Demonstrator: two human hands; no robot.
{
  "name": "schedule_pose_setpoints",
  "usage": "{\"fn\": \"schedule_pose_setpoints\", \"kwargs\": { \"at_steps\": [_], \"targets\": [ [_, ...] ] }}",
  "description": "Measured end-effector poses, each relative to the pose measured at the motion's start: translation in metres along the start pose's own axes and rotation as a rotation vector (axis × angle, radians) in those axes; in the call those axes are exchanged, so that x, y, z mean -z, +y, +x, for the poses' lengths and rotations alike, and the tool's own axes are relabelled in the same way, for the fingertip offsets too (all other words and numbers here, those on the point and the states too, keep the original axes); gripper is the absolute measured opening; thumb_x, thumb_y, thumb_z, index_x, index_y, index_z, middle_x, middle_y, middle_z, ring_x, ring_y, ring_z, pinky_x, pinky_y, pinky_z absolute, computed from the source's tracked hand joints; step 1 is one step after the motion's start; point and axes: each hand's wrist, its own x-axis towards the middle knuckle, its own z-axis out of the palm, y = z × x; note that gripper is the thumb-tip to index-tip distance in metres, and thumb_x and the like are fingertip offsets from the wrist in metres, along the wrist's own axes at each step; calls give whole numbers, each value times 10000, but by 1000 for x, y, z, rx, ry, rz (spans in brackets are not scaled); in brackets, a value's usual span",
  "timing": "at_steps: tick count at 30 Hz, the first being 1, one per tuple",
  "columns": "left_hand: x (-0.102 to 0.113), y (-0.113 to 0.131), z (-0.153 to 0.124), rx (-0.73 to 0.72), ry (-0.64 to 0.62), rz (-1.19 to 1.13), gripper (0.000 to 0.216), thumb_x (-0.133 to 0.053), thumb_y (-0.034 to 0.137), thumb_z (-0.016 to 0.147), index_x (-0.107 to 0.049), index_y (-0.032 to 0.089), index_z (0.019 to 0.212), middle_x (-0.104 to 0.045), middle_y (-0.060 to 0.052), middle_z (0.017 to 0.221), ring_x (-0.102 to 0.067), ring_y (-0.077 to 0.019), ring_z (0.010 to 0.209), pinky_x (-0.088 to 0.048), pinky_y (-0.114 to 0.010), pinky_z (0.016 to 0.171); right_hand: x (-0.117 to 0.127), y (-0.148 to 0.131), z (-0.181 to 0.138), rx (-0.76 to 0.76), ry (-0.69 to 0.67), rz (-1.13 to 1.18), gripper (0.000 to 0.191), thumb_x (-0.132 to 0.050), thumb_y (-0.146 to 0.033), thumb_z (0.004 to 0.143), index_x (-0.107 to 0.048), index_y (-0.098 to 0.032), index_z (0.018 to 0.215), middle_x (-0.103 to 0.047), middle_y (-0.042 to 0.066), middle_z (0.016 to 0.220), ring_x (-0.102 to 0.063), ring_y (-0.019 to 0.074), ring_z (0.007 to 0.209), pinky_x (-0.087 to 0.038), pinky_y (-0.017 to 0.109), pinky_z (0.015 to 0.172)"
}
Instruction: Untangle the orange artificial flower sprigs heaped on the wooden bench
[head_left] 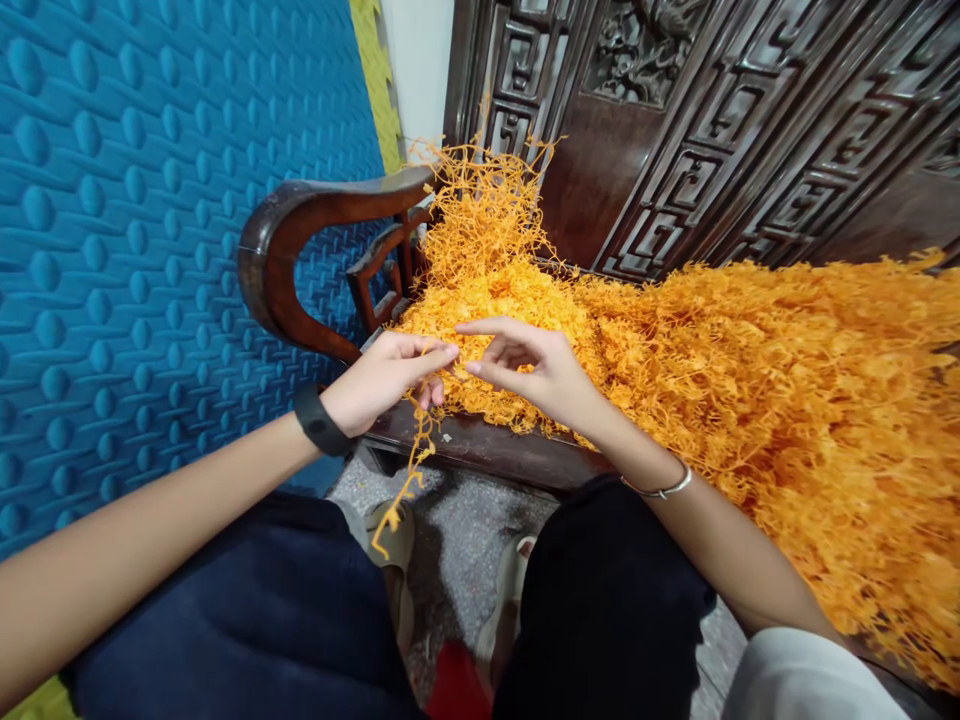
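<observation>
Between the thumb and fingers of my left hand [409, 368] is pinched a knobbly orange plastic strand [416, 462], which dangles down over the bench edge toward the floor. My right hand [525, 362] faces it from the right, just short of the left fingertips. Its index finger is stretched out and its thumb stands apart, with nothing visible between them. Behind both hands lies a big heap of similar orange strands [517, 290], tangled and branching, piled on a dark wooden bench [487, 450].
A curved wooden armrest [259, 265] rises left of the heap. Beyond it is a blue padded mat [135, 240]. A carved wooden backrest [675, 160] stands behind, and more orange strands [825, 400] spread along the right. Below are my knees, shoes and a red object [457, 685].
</observation>
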Motion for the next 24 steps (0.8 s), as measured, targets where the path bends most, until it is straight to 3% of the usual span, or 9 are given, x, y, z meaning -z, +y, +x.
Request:
{"fn": "schedule_pose_setpoints", "kwargs": {
  "at_steps": [4,7,9,12,17,24],
  "targets": [
    [0,-1,-1,0,-18,-23,270,-611,376,775,-604,124,679,-582,4,543,-492,-73,460,-402,-205,480,1,2,0,115,22,-50,241,-604,-245,783,-545,-174,1006,-579,2,818,-556,98,754,-447,231,662],
    [-3,1,-2,14,16,-74,209,-632,312,766,-610,114,829,-573,13,557,-503,-75,490,-424,-204,504,1,4,1,166,2,-155,142,-571,-205,792,-536,-180,927,-573,14,878,-544,108,818,-441,245,710],
    [-6,3,-2,26,22,-130,262,-645,250,753,-567,117,965,-568,26,580,-519,-82,517,-438,-205,512,0,5,1,187,-26,-230,163,-593,-225,782,-543,-179,930,-575,17,896,-534,117,832,-434,260,737],
    [-9,5,-3,26,-21,-167,289,-651,209,742,-512,132,984,-551,40,611,-523,-81,532,-452,-209,520,-4,8,1,208,-38,-267,219,-629,-280,776,-556,-169,951,-584,28,913,-532,125,841,-427,268,751],
    [-7,5,-4,9,-36,-113,292,-675,254,723,-522,149,948,-519,48,647,-502,-71,534,-440,-208,521,-9,8,1,164,17,-121,156,-588,-261,820,-557,-172,944,-618,17,861,-568,102,775,-450,245,705],
    [-2,1,-1,-48,29,14,314,-706,353,680,-557,150,868,-536,24,748,-477,-67,568,-395,-203,524,-6,6,1,42,4,182,261,-696,-250,717,-562,-157,922,-631,39,938,-605,112,843,-493,264,799]
  ]
}}
